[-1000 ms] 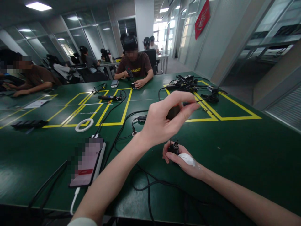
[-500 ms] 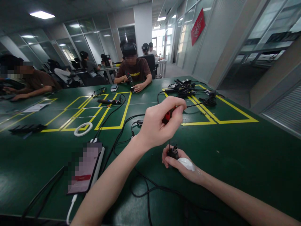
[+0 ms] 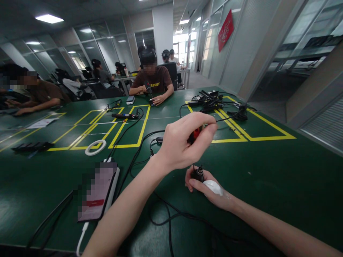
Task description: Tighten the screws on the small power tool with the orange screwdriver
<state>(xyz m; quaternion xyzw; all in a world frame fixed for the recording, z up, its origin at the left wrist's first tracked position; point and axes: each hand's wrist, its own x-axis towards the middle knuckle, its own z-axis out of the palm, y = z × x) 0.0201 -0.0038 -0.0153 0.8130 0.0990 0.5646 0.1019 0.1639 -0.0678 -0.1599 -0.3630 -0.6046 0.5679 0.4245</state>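
Evidently both my hands are occupied over the green table [image 3: 273, 203]. Nearest, lower left: phone [image 3: 98, 194] lying face up, white cord [image 3: 81, 236] running off its near end. Black cable [image 3: 180, 212] looped loosely under my forearms, held by nothing.

Right hand [image 3: 200, 186]: palm up, fingers closed around a black part [image 3: 198, 175], metal tip pointing up. Turned this way, I judge, so that end lies exposed and steady. White patch [image 3: 213, 187] at the base of my thumb.

Left hand [image 3: 182, 141]: just above, pinching what looks like a screwdriver [image 3: 195, 135] by its red-and-black handle. Narrow grip, thumb against fingers; probably high up to leave the thin shaft free, which stands upright beside the metal tip. Can't tell exactly where the shaft ends.

Beyond: tape roll [image 3: 88, 152] flat on the left; yellow lines [image 3: 233, 140] marking boxes, perhaps for sorting; heaped cables [image 3: 210, 98] on the right. Across the table, a person [image 3: 158, 80] grips a dark tool [image 3: 148, 86], the other hand at a small dark item.
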